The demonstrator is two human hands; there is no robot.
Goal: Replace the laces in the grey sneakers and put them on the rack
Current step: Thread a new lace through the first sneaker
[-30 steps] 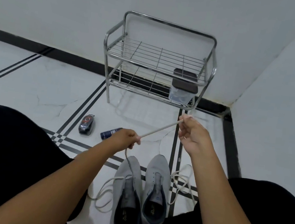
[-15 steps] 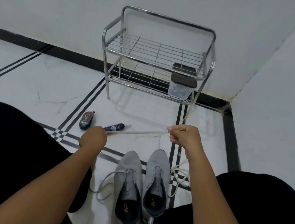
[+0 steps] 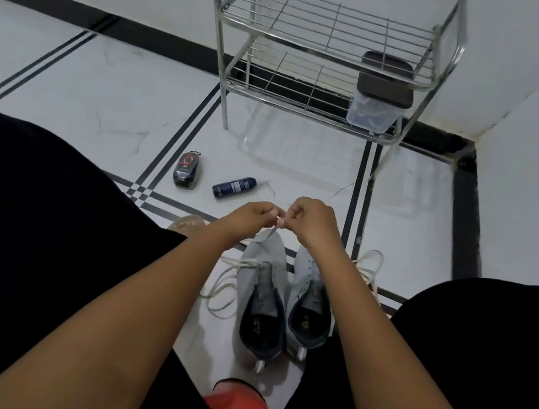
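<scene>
1. White lace (image 3: 269, 233) was pinched at its end between left hand (image 3: 253, 216) and right hand (image 3: 310, 221), fingertips pressed together.
2. Lace ran down to the left grey sneaker (image 3: 262, 292), directly below the grip; right grey sneaker (image 3: 309, 297) touching beside it.
3. Beyond the grip: steel rack (image 3: 317, 54), well apart.

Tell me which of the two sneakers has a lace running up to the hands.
The left sneaker: its lace rises to both hands; the right sneaker shows none threaded.
</scene>
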